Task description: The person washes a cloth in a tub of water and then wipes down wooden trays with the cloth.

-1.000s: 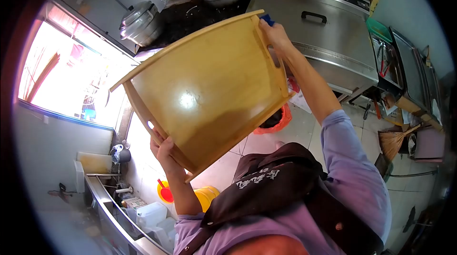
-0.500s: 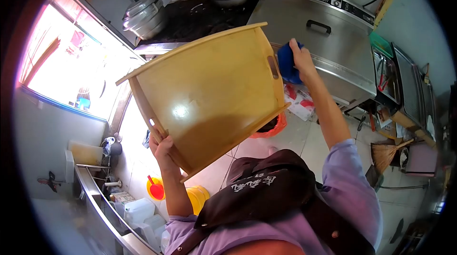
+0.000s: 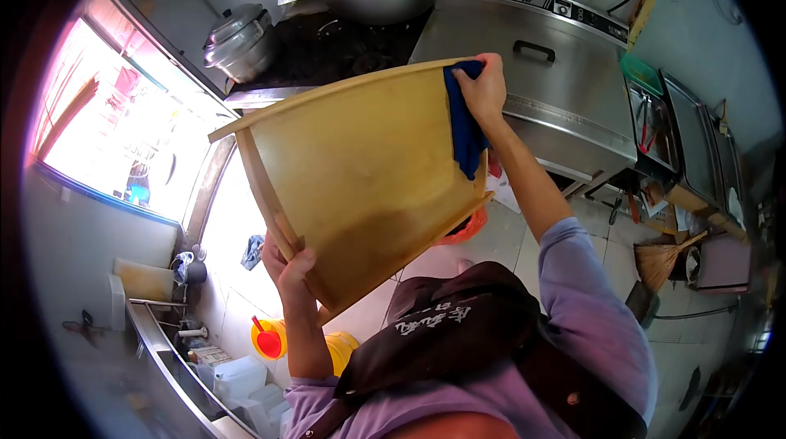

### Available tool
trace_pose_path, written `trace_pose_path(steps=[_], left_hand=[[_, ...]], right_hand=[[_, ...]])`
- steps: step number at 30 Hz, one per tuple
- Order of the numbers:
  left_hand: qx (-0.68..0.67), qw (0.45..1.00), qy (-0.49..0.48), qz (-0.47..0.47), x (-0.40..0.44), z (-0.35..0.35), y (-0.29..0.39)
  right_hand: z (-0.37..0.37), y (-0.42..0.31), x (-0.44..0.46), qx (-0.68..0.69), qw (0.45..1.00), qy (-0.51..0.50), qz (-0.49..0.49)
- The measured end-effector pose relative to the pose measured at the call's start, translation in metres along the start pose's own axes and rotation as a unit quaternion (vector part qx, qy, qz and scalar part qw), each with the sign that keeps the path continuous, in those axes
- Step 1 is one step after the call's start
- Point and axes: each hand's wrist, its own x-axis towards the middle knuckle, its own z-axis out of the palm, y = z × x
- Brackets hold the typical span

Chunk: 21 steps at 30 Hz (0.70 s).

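Pale floor tiles [image 3: 528, 255] run below a commercial gas fryer [image 3: 557, 38] and a blackened stove [image 3: 348, 50], with a lidded aluminium pot [image 3: 237, 54] at its left end. Between these and the person's body, a wooden serving tray [image 3: 360, 169] hangs in mid-air, tilted, its inner face toward the wearer. The left grip [image 3: 291, 267] is closed around the near left end wall, thumb inside. The right grip [image 3: 485, 87] is clamped on a dark blue cloth [image 3: 467, 132], pressing it against the far right corner; the cloth drapes down that end and hides its handle slot. Work on the tray appears under way: the cloth covers only this end, and how much of the rest is done cannot be told. The tray looks honey-yellow and smooth, dull in the middle, shadowed toward its near edge, with raised rims and no obvious crumbs.
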Motion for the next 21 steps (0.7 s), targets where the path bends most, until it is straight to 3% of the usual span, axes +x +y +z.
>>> trace_pose_path(steps=[3,4,7,13,16,18,20,21], left_hand=[[0.007,1.0,-0.028,0.01,-0.002,0.0,0.001],[0.01,0.999,-0.041,0.013,-0.002,-0.001,0.0],[0.025,0.998,-0.054,0.012,-0.003,-0.005,0.003],[-0.024,1.0,-0.014,-0.003,-0.006,0.0,-0.006],[0.01,1.0,0.001,-0.011,-0.006,-0.005,-0.011],[0.048,0.999,0.008,0.011,-0.003,-0.012,-0.014],[0.071,0.997,0.03,0.028,-0.002,-0.02,-0.013],[0.074,0.996,0.044,0.032,-0.001,-0.023,-0.009]], right_hand=[[0.021,0.025,0.01,0.136,0.981,-0.07,0.116],[0.027,0.029,0.016,0.148,0.977,-0.112,0.107],[0.019,0.02,0.018,0.065,0.976,-0.175,0.115],[0.036,0.026,0.003,0.11,0.982,-0.107,0.107],[0.035,0.041,-0.031,0.045,0.992,-0.116,0.029],[0.021,0.059,-0.05,-0.049,0.972,-0.231,0.01],[0.012,0.114,-0.059,-0.095,0.936,-0.327,-0.084],[-0.005,0.116,-0.061,0.007,0.936,-0.342,0.083]])
